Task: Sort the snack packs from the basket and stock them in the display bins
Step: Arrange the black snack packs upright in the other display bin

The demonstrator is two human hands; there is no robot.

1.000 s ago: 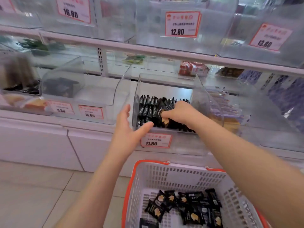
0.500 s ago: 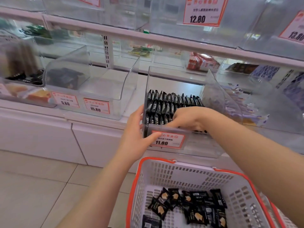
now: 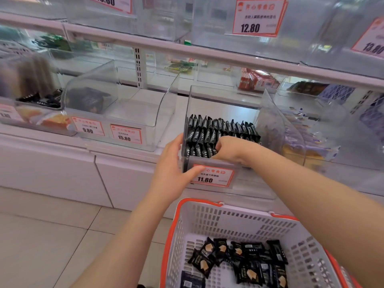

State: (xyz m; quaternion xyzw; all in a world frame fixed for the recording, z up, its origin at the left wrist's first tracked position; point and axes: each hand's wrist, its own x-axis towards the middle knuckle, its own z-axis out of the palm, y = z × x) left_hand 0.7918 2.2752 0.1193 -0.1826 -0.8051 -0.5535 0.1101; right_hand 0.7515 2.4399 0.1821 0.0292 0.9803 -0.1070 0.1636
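A clear display bin (image 3: 249,183) with an 11.80 price tag holds rows of upright black snack packs (image 3: 218,127). My right hand (image 3: 232,149) reaches into the bin's front row, its fingers curled down among the packs; the fingertips are hidden behind the packs. My left hand (image 3: 170,169) braces the bin's front left corner, with straight fingers along the side wall and the thumb on the front by the tag. Below, a white basket with an orange rim (image 3: 199,202) holds several loose black packs (image 3: 245,260) with a yellow picture.
A clear bin (image 3: 133,113) tagged 15.80 stands left of the stocked one, and a bin with purple-wrapped packs (image 3: 307,138) stands right of it. Upper shelf bins carry 12.80 (image 3: 257,17) and 13.80 tags. Tiled floor (image 3: 41,235) lies to the lower left.
My left hand moved from mid-air onto the bin's front left corner. My right hand slid from the middle of the bin toward its front row. The view shifted closer.
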